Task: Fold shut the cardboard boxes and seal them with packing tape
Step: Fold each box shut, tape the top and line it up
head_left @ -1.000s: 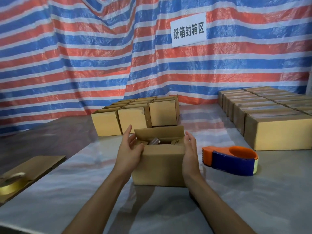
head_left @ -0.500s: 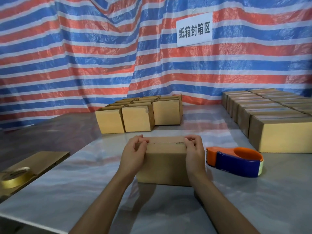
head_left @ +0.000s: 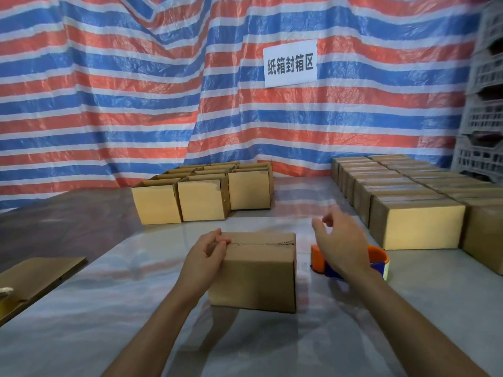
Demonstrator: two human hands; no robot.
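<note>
A red, white and blue striped tarpaulin [head_left: 122, 110] hangs across the whole background, from nine o'clock round to three. Below it a pale, glossy surface [head_left: 408, 317] fills the lower half of the view.

At two to three o'clock on the surface stands a tight block of closed boxes [head_left: 416, 224], in rows running away from the person. At eleven to twelve o'clock is a smaller cluster of open-topped boxes [head_left: 202, 202] with their flaps standing up, touching one another. Grey plastic crates [head_left: 485, 110] are stacked at the far right edge, at about two o'clock.

The cardboard box [head_left: 255, 278] being worked on sits at the centre, just in front of the person, well apart from both groups. Its top flaps are folded down and meet in a dark seam along the top; no tape shows on that seam.

A flat cardboard sheet [head_left: 38, 278] lies at eight o'clock, at the left edge of the surface. A white sign [head_left: 290, 63] with dark characters is fixed to the tarpaulin at one o'clock.

The left hand [head_left: 204, 259] grips the box's upper left corner, its fingers curled over the top edge by the end of the seam. The right hand [head_left: 341, 246] is off the box, at three o'clock from it, fingers loosely spread and holding nothing. It is in front of the orange-and-blue tape dispenser [head_left: 378, 258], which rests on the surface just right of the box. Whether the hand touches the dispenser cannot be told.

A yellowish tape roll [head_left: 5, 296] is partly cut off by the frame at eight o'clock.
</note>
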